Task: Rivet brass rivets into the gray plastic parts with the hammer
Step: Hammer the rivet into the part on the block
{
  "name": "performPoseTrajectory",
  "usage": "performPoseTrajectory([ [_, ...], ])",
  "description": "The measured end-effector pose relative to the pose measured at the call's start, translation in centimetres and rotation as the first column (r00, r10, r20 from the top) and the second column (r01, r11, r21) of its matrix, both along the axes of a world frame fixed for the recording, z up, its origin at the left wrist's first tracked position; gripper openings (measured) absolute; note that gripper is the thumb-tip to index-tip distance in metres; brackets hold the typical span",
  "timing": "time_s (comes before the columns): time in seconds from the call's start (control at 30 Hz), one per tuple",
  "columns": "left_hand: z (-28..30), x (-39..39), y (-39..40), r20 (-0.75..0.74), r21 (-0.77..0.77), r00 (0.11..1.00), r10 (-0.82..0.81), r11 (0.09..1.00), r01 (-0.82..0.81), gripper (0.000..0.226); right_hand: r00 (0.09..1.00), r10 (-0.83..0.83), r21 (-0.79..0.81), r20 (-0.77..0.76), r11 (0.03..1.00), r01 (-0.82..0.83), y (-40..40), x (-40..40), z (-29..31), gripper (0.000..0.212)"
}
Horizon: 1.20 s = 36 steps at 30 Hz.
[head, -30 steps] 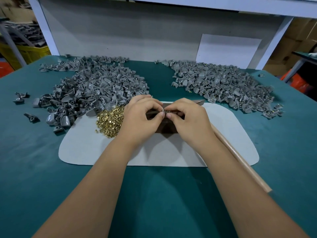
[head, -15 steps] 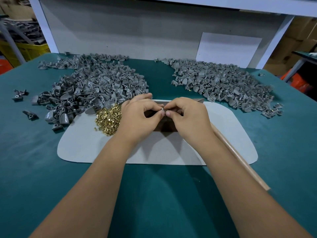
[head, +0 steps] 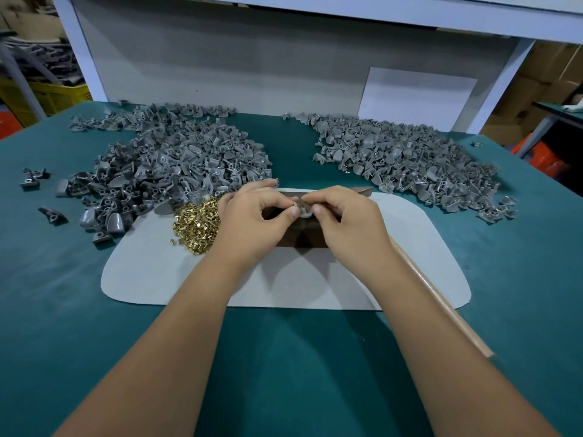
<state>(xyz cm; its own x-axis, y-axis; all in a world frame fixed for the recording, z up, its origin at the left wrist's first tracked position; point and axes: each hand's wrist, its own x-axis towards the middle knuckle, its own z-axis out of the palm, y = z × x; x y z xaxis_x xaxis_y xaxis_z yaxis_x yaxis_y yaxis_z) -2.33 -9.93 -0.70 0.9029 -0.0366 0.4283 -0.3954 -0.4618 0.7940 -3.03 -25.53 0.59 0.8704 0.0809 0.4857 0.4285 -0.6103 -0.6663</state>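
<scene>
Seen from above, a person's left hand (head: 257, 220) and right hand (head: 345, 220) meet at the middle of a green table (head: 284, 357), both pinching one small gray plastic part (head: 304, 211) with a brass rivet in it, held just above a dark block (head: 301, 238) on a pale gray mat (head: 151, 272). A loose heap of brass rivets (head: 197, 223) lies on the mat just beside the left hand, with large piles of gray parts behind on the left (head: 167, 165) and right (head: 407, 162). The hammer's wooden handle (head: 441, 298) lies under the right forearm, and a yellow crate (head: 53, 96) at far left holds contents too dim to identify.
</scene>
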Motion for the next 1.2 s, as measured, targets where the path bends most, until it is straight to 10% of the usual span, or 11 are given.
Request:
performPoseTrajectory([
  [0.57,0.4,0.1,0.6,-0.084,-0.157,0.992,-0.093,0.984,0.079,0.018,0.998,0.052,0.239,0.038,0.969,-0.06,0.5,-1.3,0.0,0.035],
  [1.2,1.3,-0.9,0.0,0.0,-0.145,0.976,-0.216,0.966,0.213,0.013,0.961,-0.035,0.07,0.274,0.997,0.016,0.2,-1.0,-0.4,0.017],
])
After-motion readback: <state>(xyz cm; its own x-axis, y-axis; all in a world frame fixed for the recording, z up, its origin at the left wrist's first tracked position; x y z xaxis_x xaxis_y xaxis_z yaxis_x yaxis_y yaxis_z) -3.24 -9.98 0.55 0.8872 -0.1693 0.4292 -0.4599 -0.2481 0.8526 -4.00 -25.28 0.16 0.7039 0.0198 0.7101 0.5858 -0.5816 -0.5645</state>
